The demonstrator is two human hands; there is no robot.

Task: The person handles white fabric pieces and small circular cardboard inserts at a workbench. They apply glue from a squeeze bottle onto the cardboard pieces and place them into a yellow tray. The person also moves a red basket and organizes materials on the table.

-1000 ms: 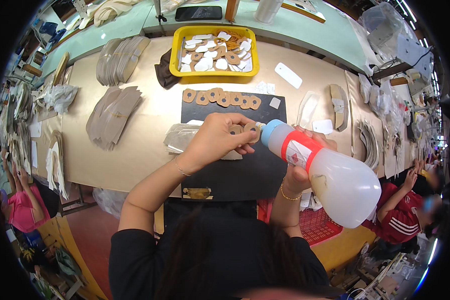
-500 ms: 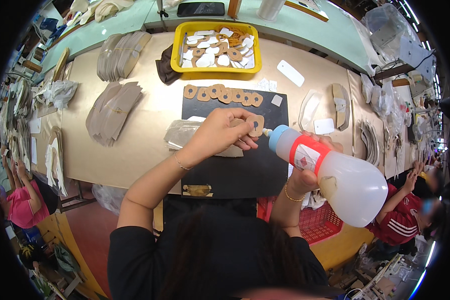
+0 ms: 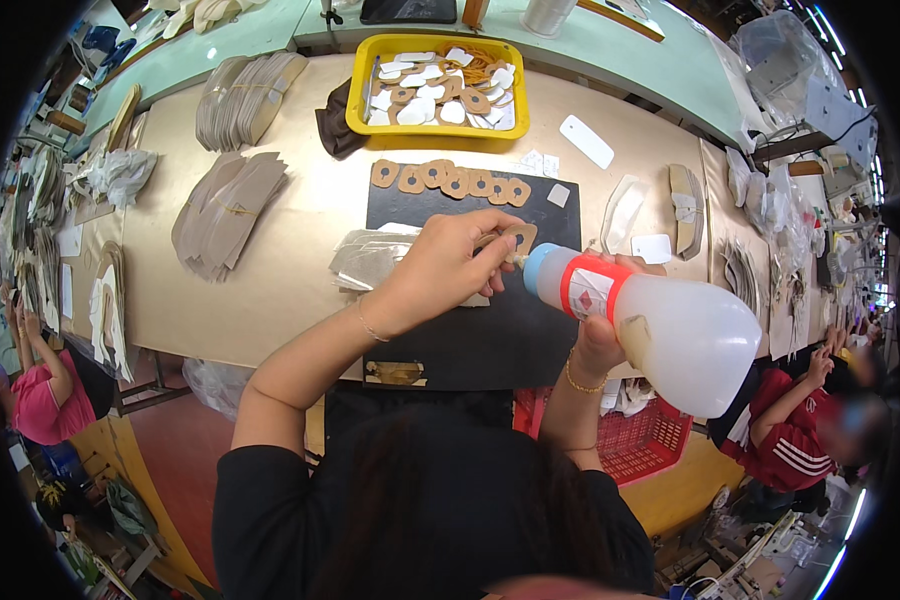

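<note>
Between the fingertips of my left hand (image 3: 448, 262) is a small tan patch (image 3: 525, 236) with a dark mark in its middle. My right hand (image 3: 600, 345) is wrapped round a translucent squeeze bottle (image 3: 698, 338) with a blue cap and a red band. The bottle is tipped sideways, its pale nozzle (image 3: 518, 259) at the lower edge of the patch; whether they touch I cannot tell. Both hands are above a black mat (image 3: 530, 345). Several similar tan patches (image 3: 456, 183) lie in a row along its far edge. Beside my left wrist is a pile of greyish flat pieces (image 3: 362, 262).
A yellow tray (image 3: 435, 131) of white and tan cutouts and rubber bands stands beyond the mat. Banded stacks of beige pieces (image 3: 228, 215) lie at the left. White cards (image 3: 587, 142) and a curved stack (image 3: 685, 212) are at the right. A red basket (image 3: 642, 450) stands below the table edge.
The bottle has shifted left and slightly up, and its nozzle now overlaps the patch's lower edge. My left hand and the patch have moved a little right and up.
</note>
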